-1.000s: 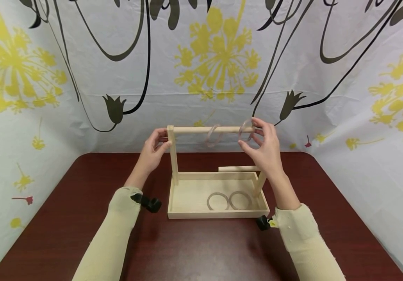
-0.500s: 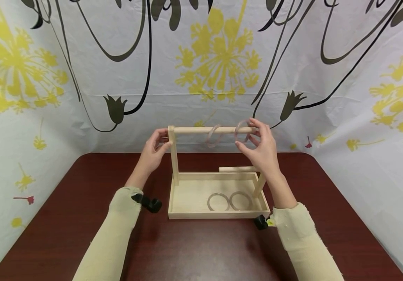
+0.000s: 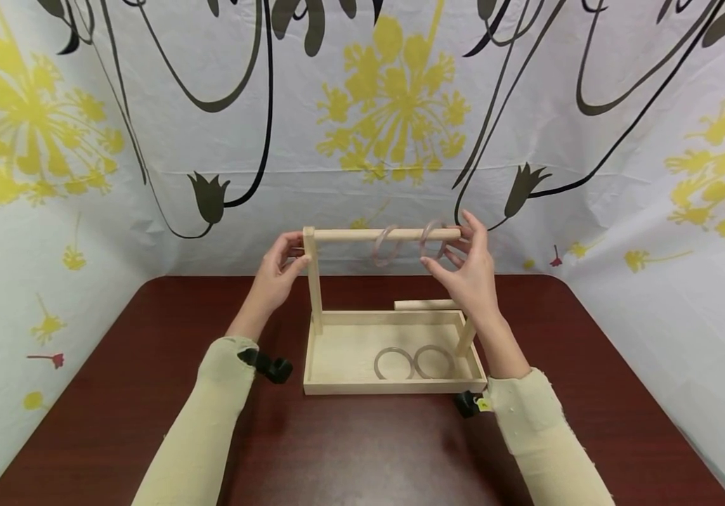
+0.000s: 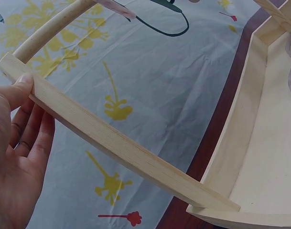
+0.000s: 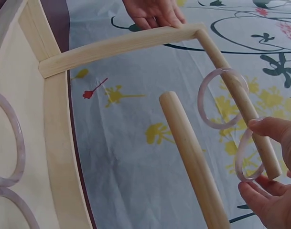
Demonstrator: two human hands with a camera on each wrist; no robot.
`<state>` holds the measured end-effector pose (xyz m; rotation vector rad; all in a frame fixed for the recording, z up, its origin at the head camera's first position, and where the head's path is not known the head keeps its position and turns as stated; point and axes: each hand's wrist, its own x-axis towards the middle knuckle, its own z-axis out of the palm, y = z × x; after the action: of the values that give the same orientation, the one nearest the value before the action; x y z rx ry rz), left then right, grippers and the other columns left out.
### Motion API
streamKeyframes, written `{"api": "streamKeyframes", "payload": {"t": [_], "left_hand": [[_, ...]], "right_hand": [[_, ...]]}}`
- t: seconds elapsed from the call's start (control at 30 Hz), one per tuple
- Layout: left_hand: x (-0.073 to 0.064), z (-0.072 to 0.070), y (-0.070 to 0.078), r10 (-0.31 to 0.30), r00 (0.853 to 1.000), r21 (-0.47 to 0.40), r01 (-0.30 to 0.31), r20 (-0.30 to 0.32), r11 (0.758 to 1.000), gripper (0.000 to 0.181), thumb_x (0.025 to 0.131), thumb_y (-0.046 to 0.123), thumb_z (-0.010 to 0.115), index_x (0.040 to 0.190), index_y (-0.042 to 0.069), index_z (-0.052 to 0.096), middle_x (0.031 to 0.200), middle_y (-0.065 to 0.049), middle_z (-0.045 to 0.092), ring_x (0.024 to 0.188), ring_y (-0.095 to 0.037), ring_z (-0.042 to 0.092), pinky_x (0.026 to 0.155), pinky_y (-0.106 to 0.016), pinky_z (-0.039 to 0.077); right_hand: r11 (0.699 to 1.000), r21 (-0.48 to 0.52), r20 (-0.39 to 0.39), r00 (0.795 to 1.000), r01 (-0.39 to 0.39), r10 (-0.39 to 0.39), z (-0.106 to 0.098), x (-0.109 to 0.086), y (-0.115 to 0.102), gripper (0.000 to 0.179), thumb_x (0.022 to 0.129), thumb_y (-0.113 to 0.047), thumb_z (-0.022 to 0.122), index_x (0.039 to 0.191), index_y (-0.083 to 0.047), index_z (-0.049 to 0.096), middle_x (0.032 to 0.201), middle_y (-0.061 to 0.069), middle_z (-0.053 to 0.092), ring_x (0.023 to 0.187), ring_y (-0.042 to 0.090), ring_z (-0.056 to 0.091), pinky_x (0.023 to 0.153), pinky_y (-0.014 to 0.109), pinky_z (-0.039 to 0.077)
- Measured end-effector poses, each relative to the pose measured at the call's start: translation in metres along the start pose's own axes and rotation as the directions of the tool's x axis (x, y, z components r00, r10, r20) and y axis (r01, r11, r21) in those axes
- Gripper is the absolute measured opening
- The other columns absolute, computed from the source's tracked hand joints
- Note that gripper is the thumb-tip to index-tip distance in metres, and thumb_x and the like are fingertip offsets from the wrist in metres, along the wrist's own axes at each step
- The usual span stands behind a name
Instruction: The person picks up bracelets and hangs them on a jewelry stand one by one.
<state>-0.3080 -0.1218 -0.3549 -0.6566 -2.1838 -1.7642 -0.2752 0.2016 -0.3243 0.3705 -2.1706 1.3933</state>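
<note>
A wooden bangle stand has a left upright point(image 3: 315, 284) carrying a high rod point(image 3: 346, 234) that ends free on the right. My left hand point(image 3: 276, 270) grips the upright's top, thumb on its near face point(image 4: 24, 82). At the rod's free end my right hand point(image 3: 473, 277) holds a translucent pale pink bangle point(image 5: 239, 160) that is threaded on the rod. Its thumb and fingertips touch the bangle's edges, while the index finger points up, apart from it. Another bangle point(image 3: 376, 249) hangs mid-rod. Two more bangles, a left one point(image 3: 394, 349) and a right one point(image 3: 434, 346), lie in the tray point(image 3: 375, 387).
A lower rod point(image 3: 427, 305) juts leftward from a short post point(image 3: 465, 337) at the tray's right. Everything stands on a dark red table point(image 3: 362, 450). A flower-printed cloth point(image 3: 362, 91) hangs behind and at both sides.
My right hand has moved left along the rod, bringing the bangle with it. The index finger has lifted off the bangle, which sits slightly lower. My left hand stays on the upright.
</note>
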Motion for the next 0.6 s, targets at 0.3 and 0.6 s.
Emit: {"api": "streamKeyframes", "payload": {"t": [0.3,0.6], "left_hand": [[0.0000,-0.0005,0.0021,-0.004,1.000,-0.010,0.004,-0.005,1.000,0.038,0.101,0.003,0.054,0.137,-0.002,0.046,0.130,-0.023,0.055,0.110,-0.013,0.054,0.091,-0.020,0.048],[0.0007,0.0001,0.0002,0.005,1.000,-0.006,-0.005,-0.007,1.000,0.037,0.101,0.003,0.055,0.137,-0.002,0.047,0.130,-0.023,0.055,0.109,-0.011,0.054,0.091,-0.020,0.048]], "right_hand": [[0.997,0.024,0.023,0.997,-0.070,0.069,0.0024,-0.0029,0.0033,0.099,0.085,-0.010,0.079,0.158,-0.014,0.014,0.147,0.020,0.042,0.129,0.036,0.055,0.107,0.046,0.048],[0.995,0.022,0.062,0.994,-0.096,0.095,0.0008,-0.0053,0.0027,0.097,0.087,-0.014,0.078,0.159,-0.012,0.012,0.147,0.022,0.040,0.132,0.038,0.051,0.108,0.050,0.047]]}}
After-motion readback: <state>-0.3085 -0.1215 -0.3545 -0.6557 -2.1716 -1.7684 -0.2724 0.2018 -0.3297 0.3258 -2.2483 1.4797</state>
